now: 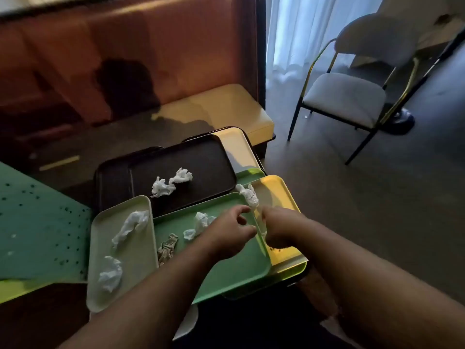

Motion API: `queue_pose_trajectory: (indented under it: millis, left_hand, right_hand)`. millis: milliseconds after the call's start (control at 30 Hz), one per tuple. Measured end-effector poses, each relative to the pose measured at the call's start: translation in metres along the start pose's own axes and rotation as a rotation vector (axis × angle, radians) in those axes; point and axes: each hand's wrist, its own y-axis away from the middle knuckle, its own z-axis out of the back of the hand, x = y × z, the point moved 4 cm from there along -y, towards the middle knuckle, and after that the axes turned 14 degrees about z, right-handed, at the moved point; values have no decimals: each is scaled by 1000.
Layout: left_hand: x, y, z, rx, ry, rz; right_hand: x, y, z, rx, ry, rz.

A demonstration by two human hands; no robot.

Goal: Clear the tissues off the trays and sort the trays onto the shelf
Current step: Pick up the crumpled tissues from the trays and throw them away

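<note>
Dim room, orange booth seat [125,59] behind, grey chair [352,96] by the curtain. On the bench: trays piled loosely, overlapping at odd angles. Green tray [226,268] on top in the middle, pale tray [141,260] at its left edge, black tray [201,159] behind, yellow tray [279,190] at right, partly under the green one.

Crumpled tissues [161,187] on nearly every tray: two on the black, two on the pale, several small ones on the green, one on the green-yellow border.

Left hand [226,235] over the green tray, fingers curled near a small tissue; right hand [279,227] just beside it at the green tray's right rim. Each grip half clenched; whether either actually holds anything, cannot tell.

Risks, as judged: stack overhanging the bench's near-right corner, so lifting or nudging the green tray likely to shift those beneath or tip one off. Tilting any tray before clearing: tissues sliding to the floor. Light tissues easily scattered by a quick sweep. No shelf in view.
</note>
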Motion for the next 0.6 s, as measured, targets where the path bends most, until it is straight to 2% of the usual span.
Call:
queue_pose_trajectory:
  millis: [33, 133, 233, 333, 433, 500, 600]
  left_hand:
    - [0, 1, -3, 21, -4, 7]
    - [5, -2, -9, 45, 33, 27]
    - [3, -3, -9, 48, 66, 32]
    - [-1, -2, -6, 12, 108, -2]
    - [-5, -1, -2, -15, 157, -25]
    - [-8, 0, 0, 51, 268, -17]
    - [-13, 3, 4, 145, 483, 14]
  right_hand:
    - [-2, -1, -4, 53, 35, 5]
    - [-8, -1, -13, 59, 206, 15]
    - [-19, 1, -16, 1, 169, -1]
    - [-26, 9, -1, -267, -127, -10]
    - [-14, 19, 22, -528, -605, 90]
    - [3, 25, 35, -553, -812, 211]
    - [22, 24, 40, -523, -847, 341]
